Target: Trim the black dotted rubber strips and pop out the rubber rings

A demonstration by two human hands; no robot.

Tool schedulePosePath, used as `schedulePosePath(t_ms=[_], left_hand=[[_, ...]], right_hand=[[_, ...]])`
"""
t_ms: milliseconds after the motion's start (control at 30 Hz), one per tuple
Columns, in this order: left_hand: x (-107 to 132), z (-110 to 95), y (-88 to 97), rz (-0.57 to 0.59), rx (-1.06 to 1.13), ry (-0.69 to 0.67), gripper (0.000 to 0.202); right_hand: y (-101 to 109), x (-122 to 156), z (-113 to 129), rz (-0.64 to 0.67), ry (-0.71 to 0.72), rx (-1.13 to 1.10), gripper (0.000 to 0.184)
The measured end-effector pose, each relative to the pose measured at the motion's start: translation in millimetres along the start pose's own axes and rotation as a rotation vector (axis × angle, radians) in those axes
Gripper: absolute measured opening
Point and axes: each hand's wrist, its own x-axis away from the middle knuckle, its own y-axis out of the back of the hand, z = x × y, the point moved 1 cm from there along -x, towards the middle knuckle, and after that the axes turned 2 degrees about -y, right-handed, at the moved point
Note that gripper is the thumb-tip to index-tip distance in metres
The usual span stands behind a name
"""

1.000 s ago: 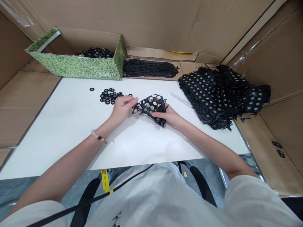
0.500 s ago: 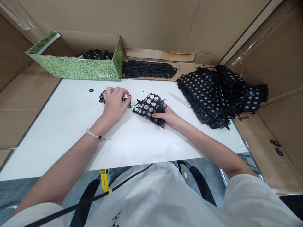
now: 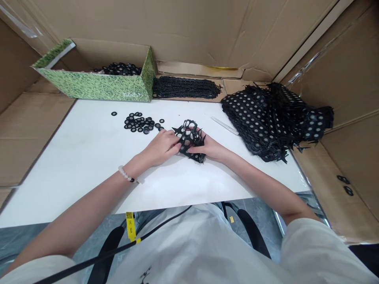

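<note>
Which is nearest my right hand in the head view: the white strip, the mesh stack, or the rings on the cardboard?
From the right hand, on the mesh sheet:
1. White strip, on the table, just beyond it.
2. Mesh stack, to its right.
3. Rings, on the cardboard, far right.

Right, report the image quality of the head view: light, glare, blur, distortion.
Head view: light is soft and even, with only a faint shadow under the left hand on the white board; no harsh glare; the black perforated sheet and small black rings look fairly sharp, without obvious blur; wide-angle distortion makes the cardboard walls lean outward toward the frame corners.
</note>
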Motion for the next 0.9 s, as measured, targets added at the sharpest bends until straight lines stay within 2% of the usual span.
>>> schedulePosePath(t_ms=[133,200,267,333,400,433,467,533,600,667,767,900], left_hand=[[0,-1,3.8,-0.073,0.038,0.031,0.032],[0,2,4.4,-0.175,0.176,0.083,0.033],[0,12,7.3,-0.324,0.322,0.165,0.035],[2,28,14.2,-0.535,0.405,0.294,0.036],[5,47,22.8,-0.756,0.396,0.447,0.037],[7,55,26.4,-0.824,0.338,0.503,0.039],[9,62,28.6,-0.802,0.239,0.531,0.04],[11,68,28.0,-0.649,0.01,0.573,0.036],[12,65,22.5,-0.47,-0.148,0.584,0.03],[11,54,17.1,-0.394,-0.218,0.546,0.033],[7,32,15.5,-0.378,-0.24,0.371,0.028],[2,5,14.4,-0.089,-0.15,0.019,0.039]], right_hand=[[1,0,1,-0.037,-0.007,0.001,0.07],[2,1,3,-0.058,-0.013,-0.003,0.071],[4,1,4,-0.084,-0.028,0.002,0.072],[6,1,4,-0.099,-0.046,0.007,0.075],[6,1,4,-0.1,-0.053,0.007,0.078],[6,1,5,-0.102,-0.052,0.003,0.078],[6,1,5,-0.106,-0.051,-0.002,0.078],[5,1,5,-0.118,-0.048,-0.011,0.077],[4,1,5,-0.129,-0.04,-0.018,0.075],[3,1,4,-0.14,-0.031,-0.021,0.074],[2,-1,1,-0.151,-0.009,-0.001,0.074],[1,-4,-4,-0.128,0.063,0.056,0.074]])
